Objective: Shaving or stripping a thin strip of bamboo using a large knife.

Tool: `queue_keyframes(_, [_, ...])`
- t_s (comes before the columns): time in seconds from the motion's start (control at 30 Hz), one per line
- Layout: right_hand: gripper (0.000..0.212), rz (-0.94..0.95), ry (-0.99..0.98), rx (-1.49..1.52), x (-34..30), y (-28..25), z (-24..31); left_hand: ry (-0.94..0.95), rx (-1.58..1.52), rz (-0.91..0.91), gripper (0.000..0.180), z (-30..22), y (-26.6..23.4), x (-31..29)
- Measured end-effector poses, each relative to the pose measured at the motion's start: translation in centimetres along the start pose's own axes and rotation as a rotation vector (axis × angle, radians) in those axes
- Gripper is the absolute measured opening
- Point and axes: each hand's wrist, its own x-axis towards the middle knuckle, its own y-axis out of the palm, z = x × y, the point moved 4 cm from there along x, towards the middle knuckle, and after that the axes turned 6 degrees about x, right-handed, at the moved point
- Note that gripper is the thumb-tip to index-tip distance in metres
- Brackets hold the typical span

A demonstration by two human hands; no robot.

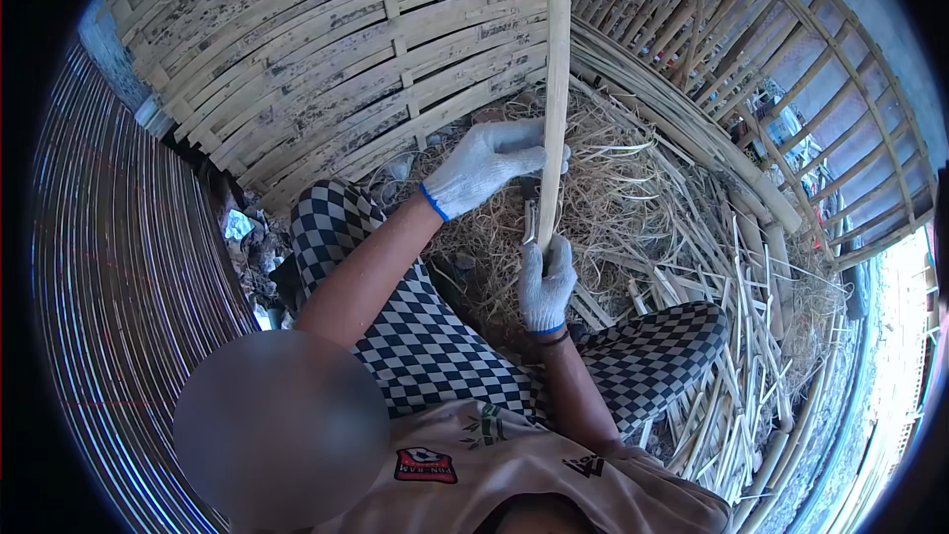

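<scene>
A long, pale bamboo strip stands lengthwise in front of me, running from the top of the view to its lower end near my lap. My left hand, in a white knit glove with a blue cuff, is closed round its middle, with fingertips showing past its right edge. Lower down, my right hand, gloved alike, is closed at the strip's lower end. Against the strip's left side, just above the right fingers, is a narrow metal blade-like tool with a dark upper part; how it is held is hidden.
Curly bamboo shavings cover the ground between my checkered-trousered legs. Split bamboo strips lie in a heap at the right. A woven bamboo panel rises in front, a slatted bamboo frame at far right, and a ribbed surface at left.
</scene>
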Motion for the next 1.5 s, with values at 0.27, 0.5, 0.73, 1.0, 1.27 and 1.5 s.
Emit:
queue_keyframes(0.27, [0.029,0.098,-0.176,0.035,-0.1,0.3,0.7,0.037,0.128,0.019,0.053,-1.3,-0.7,0.2])
queue_keyframes(0.5, [0.032,0.159,-0.322,-0.035,-0.6,0.8,0.3,0.423,-0.107,-0.312,0.084,-14.3,-8.0,8.4])
queue_keyframes(0.73, [0.041,0.338,-0.003,0.022,1.3,2.6,-3.7,0.52,-0.522,0.166,0.048,-17.4,-11.4,6.2])
queue_keyframes(1.0, [0.036,0.057,0.228,-0.421,10.6,4.7,-15.4,0.657,-0.353,0.098,0.071,-16.1,-16.7,5.9])
queue_keyframes(1.27, [0.054,0.282,0.487,-0.869,13.7,8.8,-24.6,0.665,-0.302,-0.353,0.072,-11.4,-21.2,7.5])
queue_keyframes(1.5, [0.047,0.168,0.681,-0.678,15.8,8.0,-21.7,0.58,-0.368,-0.454,0.074,-6.8,-22.9,10.5])
